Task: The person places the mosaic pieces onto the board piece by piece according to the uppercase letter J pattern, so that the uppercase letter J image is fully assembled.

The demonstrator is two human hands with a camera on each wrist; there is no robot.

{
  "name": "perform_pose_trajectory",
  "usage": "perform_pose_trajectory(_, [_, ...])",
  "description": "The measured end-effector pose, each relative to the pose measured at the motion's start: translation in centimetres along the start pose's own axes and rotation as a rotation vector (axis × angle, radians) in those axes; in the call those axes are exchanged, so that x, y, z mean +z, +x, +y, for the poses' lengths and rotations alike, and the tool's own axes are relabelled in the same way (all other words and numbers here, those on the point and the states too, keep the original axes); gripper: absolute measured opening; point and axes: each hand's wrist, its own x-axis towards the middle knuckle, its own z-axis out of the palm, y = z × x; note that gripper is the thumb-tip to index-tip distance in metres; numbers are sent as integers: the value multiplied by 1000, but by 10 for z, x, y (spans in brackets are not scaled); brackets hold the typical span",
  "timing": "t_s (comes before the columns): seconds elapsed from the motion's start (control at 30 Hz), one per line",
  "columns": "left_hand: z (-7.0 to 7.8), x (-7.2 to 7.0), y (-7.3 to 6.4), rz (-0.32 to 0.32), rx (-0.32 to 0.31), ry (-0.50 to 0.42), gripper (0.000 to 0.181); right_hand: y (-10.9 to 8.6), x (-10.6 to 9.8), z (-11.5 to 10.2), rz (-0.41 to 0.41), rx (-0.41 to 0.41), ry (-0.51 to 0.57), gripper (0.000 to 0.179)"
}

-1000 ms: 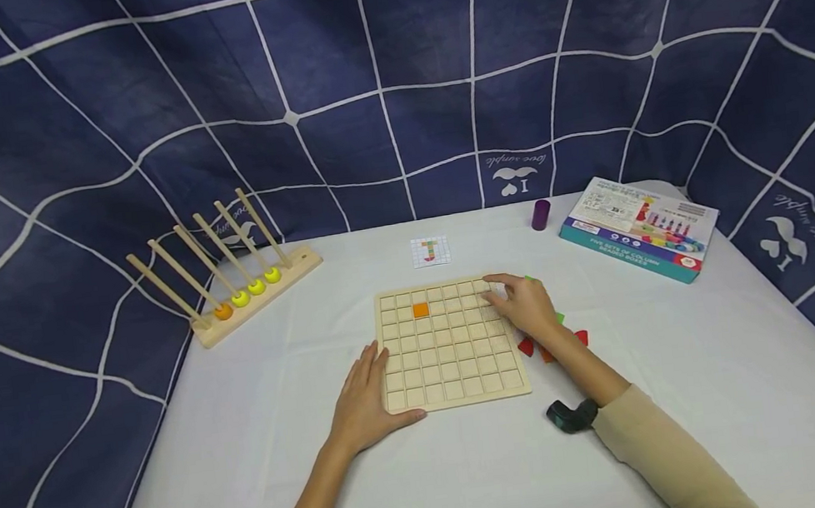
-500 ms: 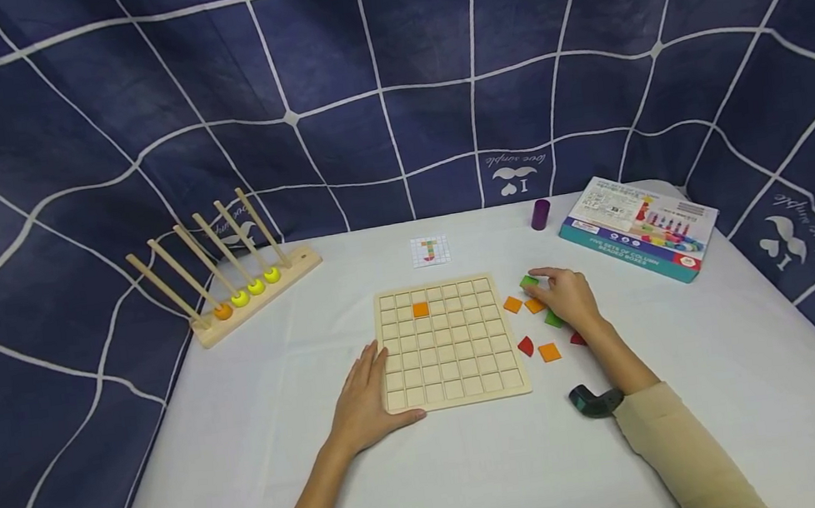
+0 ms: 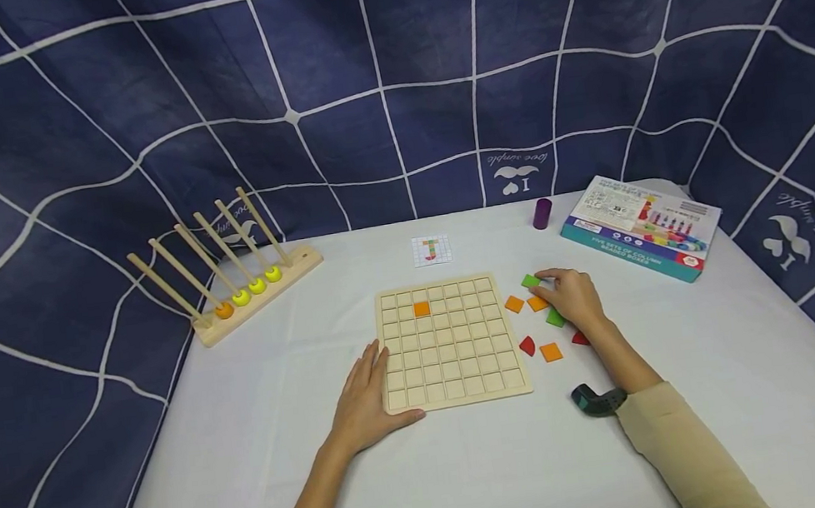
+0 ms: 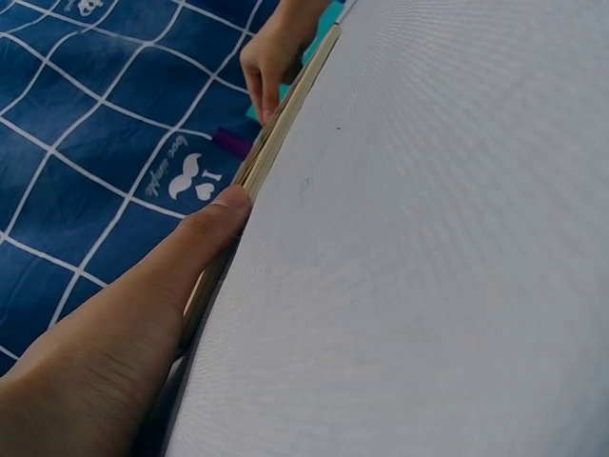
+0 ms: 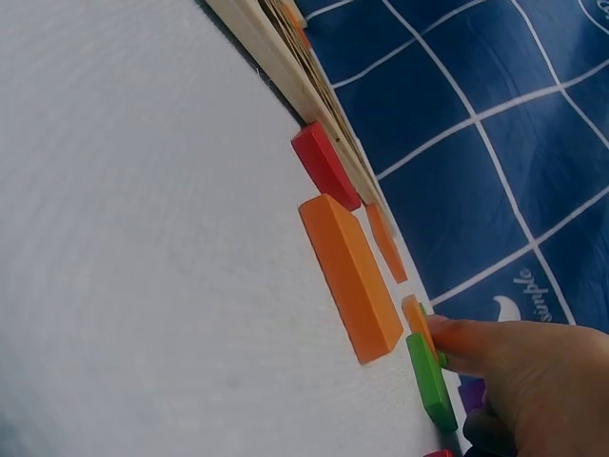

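Note:
My left hand (image 3: 360, 402) rests at the near left corner of a wooden grid board (image 3: 449, 341), fingers along its left side and thumb by the near edge. In the left wrist view the thumb touches the board's edge. One orange square tile (image 3: 421, 309) sits in the board's second row. To the right of the board, my right hand (image 3: 571, 300) pinches the right corner of a green square tile (image 3: 530, 280) between thumb and index finger. Below the fingertips lie an orange tile (image 3: 537, 304) and another green tile (image 3: 554, 318), partly covered by the hand.
More orange tiles and red quarter-round pieces (image 3: 527, 347) lie right of the board. Behind it is a pattern card (image 3: 431, 250). A peg stand with beads (image 3: 261, 296) is at back left. A purple cylinder (image 3: 542, 213) and a box (image 3: 642, 227) stand at back right.
My right hand has gone from the board's far right corner rightward to the green tile, uncovering the loose pieces. During the last half second it has barely shifted. The left hand stays put.

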Motion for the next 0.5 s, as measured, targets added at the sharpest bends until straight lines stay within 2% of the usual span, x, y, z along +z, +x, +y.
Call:
perform_pose_trajectory(0.13, [-1,1,0,-9,5,-8,117,-1,0,-2,31,-32,23,38])
perform_pose_trajectory(0.27, [-2,1,1,-5,36,-1,117,-2,3,-8,77,-134,68,34])
perform_pose_trajectory(0.5, [-2,0,1,-3,53,10,117,-8,15,-33,68,-274,96,31])
